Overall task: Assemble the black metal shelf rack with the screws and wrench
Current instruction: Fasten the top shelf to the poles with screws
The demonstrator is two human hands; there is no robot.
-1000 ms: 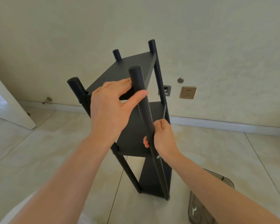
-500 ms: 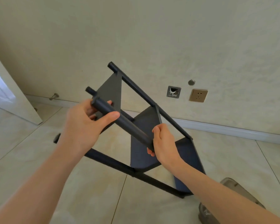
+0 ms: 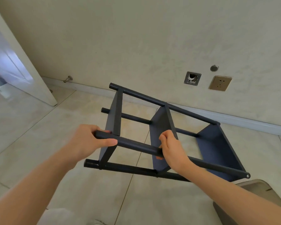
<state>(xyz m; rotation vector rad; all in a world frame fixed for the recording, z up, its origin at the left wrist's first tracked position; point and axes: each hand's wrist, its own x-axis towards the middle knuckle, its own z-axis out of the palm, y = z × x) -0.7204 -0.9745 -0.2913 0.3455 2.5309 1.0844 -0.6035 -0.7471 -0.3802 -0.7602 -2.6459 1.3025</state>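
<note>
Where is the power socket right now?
The socket sits low on the wall, right of centre in the head view, just right of a square metal plate and beyond the black rack.

One wide-angle view from the person's head looks forward and down. The left hand (image 3: 88, 142) and right hand (image 3: 172, 148) grip the rack (image 3: 160, 122) close below, floor (image 3: 31, 130) and wall (image 3: 136, 38) beyond.
</note>
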